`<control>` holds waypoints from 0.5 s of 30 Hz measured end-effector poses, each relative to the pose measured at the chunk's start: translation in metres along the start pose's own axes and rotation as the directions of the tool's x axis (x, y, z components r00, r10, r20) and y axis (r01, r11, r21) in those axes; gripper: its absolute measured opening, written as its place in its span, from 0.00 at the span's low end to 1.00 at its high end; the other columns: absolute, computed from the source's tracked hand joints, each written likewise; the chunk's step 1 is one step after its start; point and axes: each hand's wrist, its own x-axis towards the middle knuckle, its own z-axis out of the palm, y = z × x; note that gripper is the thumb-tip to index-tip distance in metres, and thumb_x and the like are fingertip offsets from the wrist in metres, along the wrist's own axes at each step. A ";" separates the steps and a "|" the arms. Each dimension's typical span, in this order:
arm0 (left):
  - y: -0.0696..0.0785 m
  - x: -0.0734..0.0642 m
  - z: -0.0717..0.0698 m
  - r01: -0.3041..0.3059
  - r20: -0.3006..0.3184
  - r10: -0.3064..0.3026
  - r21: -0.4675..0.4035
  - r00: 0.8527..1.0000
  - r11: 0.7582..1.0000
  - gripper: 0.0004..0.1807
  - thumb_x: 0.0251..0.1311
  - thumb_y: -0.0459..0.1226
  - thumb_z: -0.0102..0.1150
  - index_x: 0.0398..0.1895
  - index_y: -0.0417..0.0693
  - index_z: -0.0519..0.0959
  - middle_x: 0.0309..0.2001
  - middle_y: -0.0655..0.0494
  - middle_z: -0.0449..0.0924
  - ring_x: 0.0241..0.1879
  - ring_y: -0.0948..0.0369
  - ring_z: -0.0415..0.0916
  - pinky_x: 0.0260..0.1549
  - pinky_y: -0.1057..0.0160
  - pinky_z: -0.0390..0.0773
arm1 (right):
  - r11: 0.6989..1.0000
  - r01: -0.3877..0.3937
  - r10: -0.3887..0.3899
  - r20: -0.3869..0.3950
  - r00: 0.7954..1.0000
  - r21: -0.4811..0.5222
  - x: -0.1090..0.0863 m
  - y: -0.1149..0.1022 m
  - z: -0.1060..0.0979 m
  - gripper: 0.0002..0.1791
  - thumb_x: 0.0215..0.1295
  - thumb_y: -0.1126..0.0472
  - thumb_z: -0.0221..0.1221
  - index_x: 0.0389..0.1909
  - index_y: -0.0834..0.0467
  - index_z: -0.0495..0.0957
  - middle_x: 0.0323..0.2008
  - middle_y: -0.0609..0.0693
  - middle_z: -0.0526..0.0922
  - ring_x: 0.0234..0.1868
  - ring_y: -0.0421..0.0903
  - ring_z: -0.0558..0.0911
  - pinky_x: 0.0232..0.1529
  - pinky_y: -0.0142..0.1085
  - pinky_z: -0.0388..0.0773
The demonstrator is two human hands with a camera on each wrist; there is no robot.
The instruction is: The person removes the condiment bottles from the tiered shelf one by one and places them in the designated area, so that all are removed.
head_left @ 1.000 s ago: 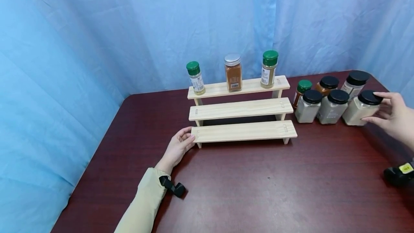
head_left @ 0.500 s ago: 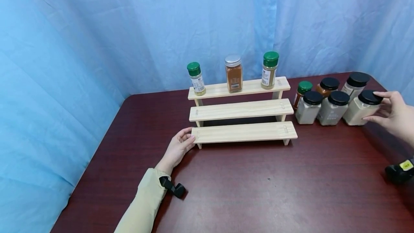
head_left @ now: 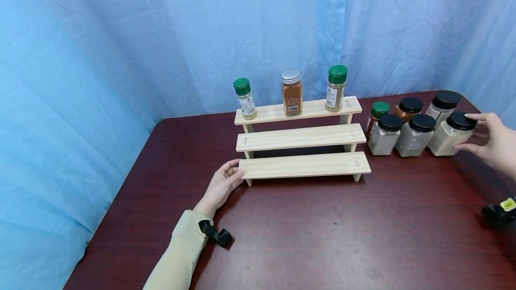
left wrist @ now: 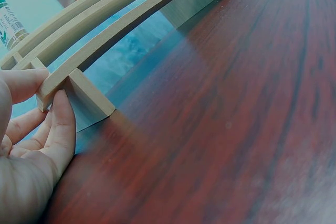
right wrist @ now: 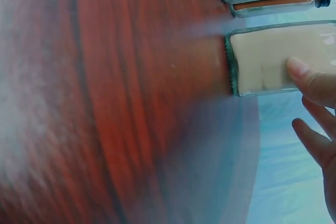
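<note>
A three-step wooden rack stands on the table. My left hand pinches the left end of its lowest step; in the left wrist view the thumb lies on top and fingertips reach underneath. To the right, my right hand holds a black-lidded jar of pale powder, which stands upright at the front right of a group of jars. One finger rests on its lid, while the thumb presses the glass side in the right wrist view. The other right fingers are partly hidden behind the jar.
The rack's top step bears two green-capped bottles and a silver-lidded brown jar. Beside the held jar stand grey-powder jars, a green-capped red bottle and more black-lidded jars. Blue curtains hang behind the table.
The head view has tipped very slightly, so the rack and bottles sit a little lower in it. My right thumb has shifted slightly right on the jar. The left hand keeps its hold.
</note>
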 end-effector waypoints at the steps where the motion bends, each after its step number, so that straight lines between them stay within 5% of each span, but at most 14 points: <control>1: 0.000 0.000 0.000 0.000 -0.001 0.000 -0.001 1.000 1.000 0.27 0.65 0.25 0.48 0.67 0.33 0.56 0.37 0.59 0.73 0.35 0.69 0.75 0.37 0.72 0.76 | 1.000 0.008 -0.008 -0.005 1.000 0.000 0.000 0.003 0.000 0.45 0.52 0.80 0.59 0.70 0.59 0.51 0.51 0.75 0.68 0.59 0.17 0.62 0.50 0.09 0.60; 2: 0.000 0.000 0.000 0.001 -0.001 -0.001 0.000 1.000 1.000 0.27 0.65 0.25 0.48 0.67 0.33 0.57 0.37 0.59 0.73 0.35 0.69 0.75 0.37 0.72 0.76 | 1.000 0.016 -0.016 -0.012 1.000 -0.006 0.001 0.007 0.000 0.45 0.51 0.79 0.60 0.70 0.59 0.53 0.51 0.73 0.69 0.53 0.09 0.56 0.45 0.04 0.53; 6: 0.000 0.000 0.000 0.000 -0.007 0.000 0.000 1.000 1.000 0.27 0.65 0.25 0.48 0.67 0.33 0.57 0.38 0.59 0.73 0.35 0.69 0.75 0.37 0.72 0.76 | 0.999 0.038 -0.039 -0.034 0.999 -0.004 0.003 0.015 -0.001 0.44 0.49 0.80 0.63 0.69 0.59 0.58 0.50 0.68 0.70 0.49 0.07 0.53 0.46 0.05 0.52; 10: 0.000 0.000 0.000 0.002 -0.007 -0.002 0.003 1.000 1.000 0.27 0.65 0.26 0.48 0.67 0.34 0.57 0.38 0.59 0.73 0.35 0.69 0.75 0.37 0.72 0.76 | 1.000 -0.009 0.009 -0.031 0.999 0.007 0.004 0.019 -0.003 0.43 0.52 0.76 0.64 0.69 0.54 0.60 0.53 0.66 0.69 0.52 0.10 0.54 0.48 0.07 0.52; 15: 0.001 -0.001 0.000 0.001 -0.002 -0.001 0.003 1.000 1.000 0.27 0.66 0.26 0.48 0.68 0.34 0.56 0.38 0.59 0.73 0.36 0.69 0.76 0.38 0.72 0.76 | 0.992 -0.123 0.126 -0.102 0.987 0.037 0.002 0.024 -0.006 0.40 0.57 0.68 0.64 0.69 0.44 0.61 0.62 0.60 0.68 0.59 0.20 0.59 0.63 0.19 0.56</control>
